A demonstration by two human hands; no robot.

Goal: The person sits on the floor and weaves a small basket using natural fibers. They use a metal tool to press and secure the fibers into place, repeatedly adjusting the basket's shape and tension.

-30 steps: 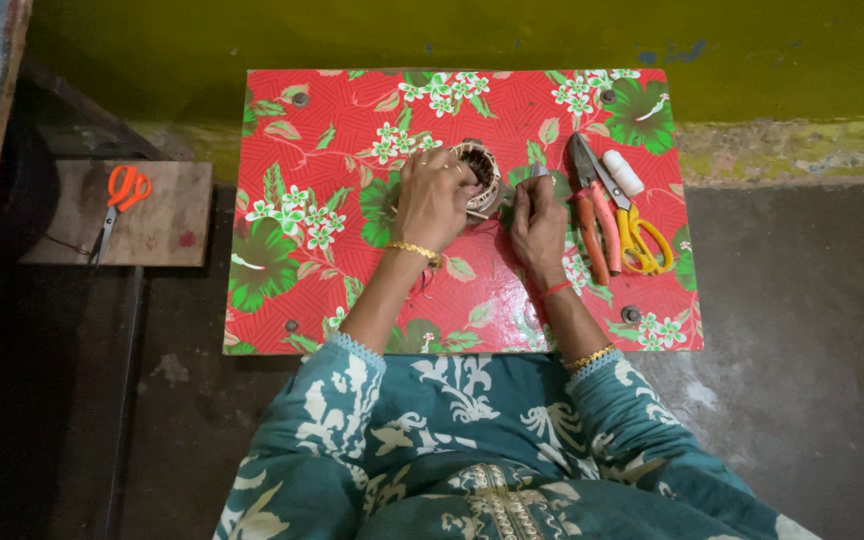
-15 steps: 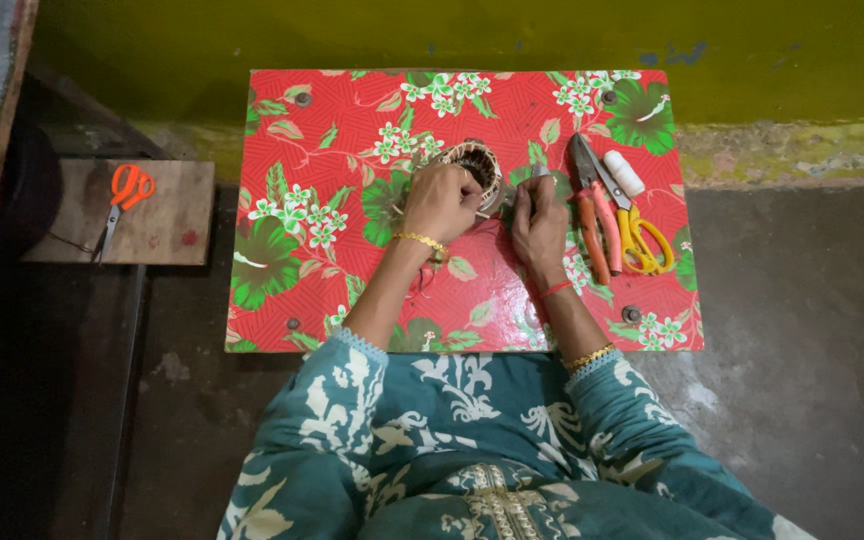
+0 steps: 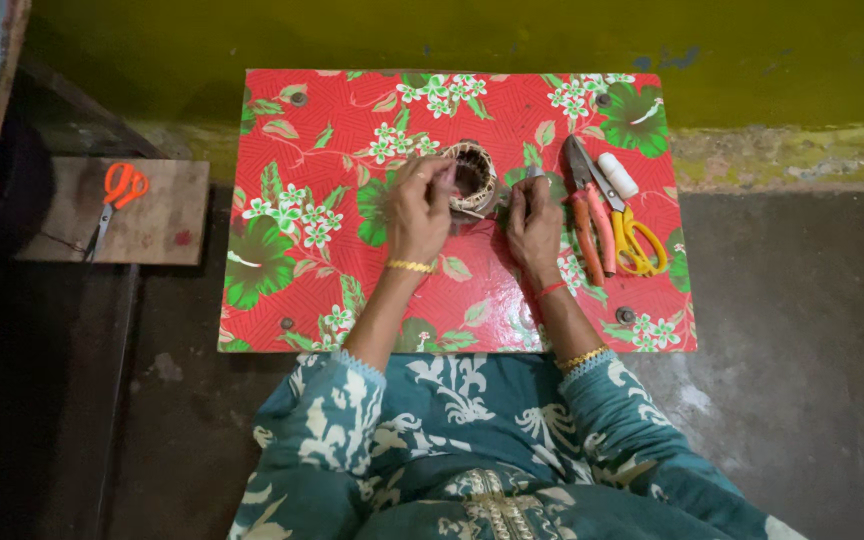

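Observation:
A small round woven basket (image 3: 473, 171) of pale and dark strands lies on a low table covered in a red floral cloth (image 3: 332, 150). My left hand (image 3: 418, 208) rests on the basket's left rim, fingers curled around it. My right hand (image 3: 535, 222) sits just right of the basket, fingers pinched on a thin strand or tool that reaches toward the basket; what it is stays too small to tell. Both wrists wear gold bangles, and a red thread circles the right wrist.
Right of my right hand lie orange-handled pliers (image 3: 588, 215), yellow-handled scissors (image 3: 634, 238) and a white spool (image 3: 617, 174). Orange-handled scissors (image 3: 115, 195) rest on a wooden board (image 3: 157, 220) at left on the dark floor. A green wall runs along the back.
My left hand has shifted slightly on the basket's rim, turning it a little. The right hand stays almost where it was.

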